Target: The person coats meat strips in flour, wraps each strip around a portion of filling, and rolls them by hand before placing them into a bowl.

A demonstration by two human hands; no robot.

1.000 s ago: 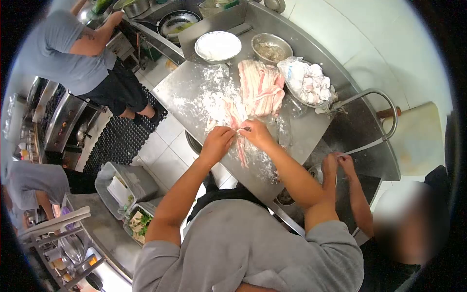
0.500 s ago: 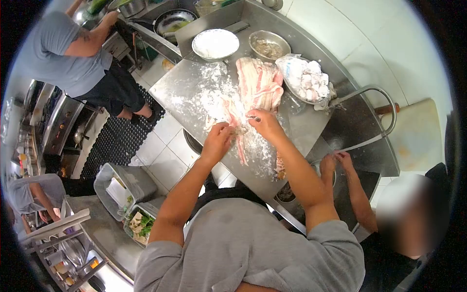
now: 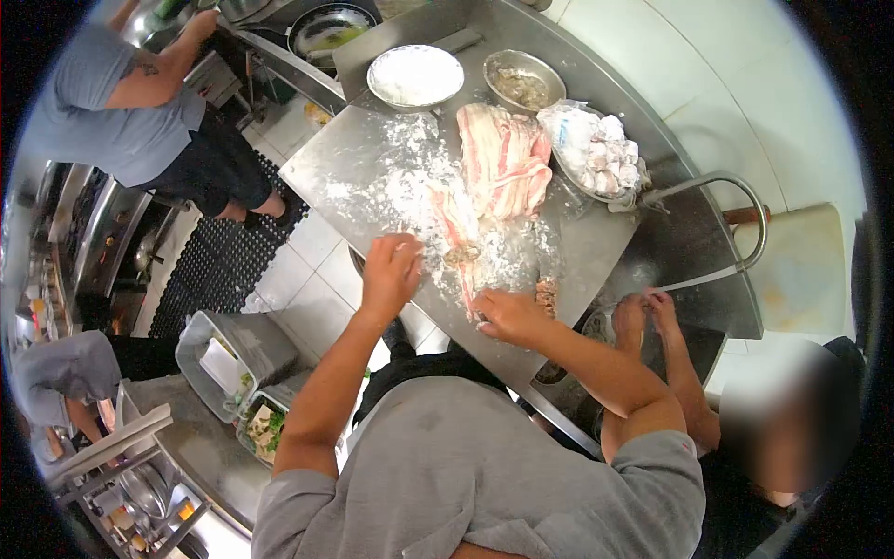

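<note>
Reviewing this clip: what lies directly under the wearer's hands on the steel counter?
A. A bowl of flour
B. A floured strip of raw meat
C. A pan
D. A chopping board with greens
B: the right hand rests on the near end of the meat strip on the floured counter, with the left hand beside it.

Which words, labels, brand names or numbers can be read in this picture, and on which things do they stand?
None can be read: no print shows on the steel table, the flour bowl or the meat slices.
The mark on the other person's arm is too blurred to read.
</note>
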